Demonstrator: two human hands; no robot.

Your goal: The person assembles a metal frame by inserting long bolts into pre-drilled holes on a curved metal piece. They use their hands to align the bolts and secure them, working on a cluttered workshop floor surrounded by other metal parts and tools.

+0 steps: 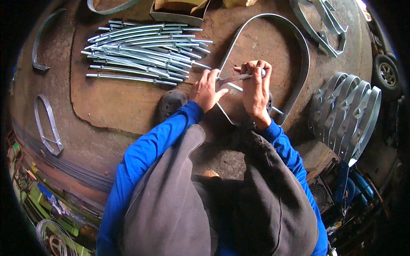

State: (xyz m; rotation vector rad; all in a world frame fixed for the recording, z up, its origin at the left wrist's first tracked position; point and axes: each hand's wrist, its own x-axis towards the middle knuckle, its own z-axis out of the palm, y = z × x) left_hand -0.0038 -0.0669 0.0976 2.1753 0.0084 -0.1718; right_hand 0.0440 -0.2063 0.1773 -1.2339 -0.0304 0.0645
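A large bent metal strap (pixel 299 47), shaped like a horseshoe, lies on the brown floor board in front of me. My left hand (pixel 207 89) grips its left leg near the open end. My right hand (pixel 256 85) is closed around a thin curved metal rod (pixel 232 79) that lies across the strap's opening, its left tip reaching my left hand. Both forearms wear blue sleeves. A short straight rod piece (pixel 235 87) shows between my hands.
A pile of several curved threaded rods (pixel 145 51) lies to the upper left. A stack of finished metal hoops (pixel 350 115) stands at the right. Loose straps lie at the left (pixel 49 123) and top right (pixel 324 25). A cardboard box (pixel 179 8) sits at the top.
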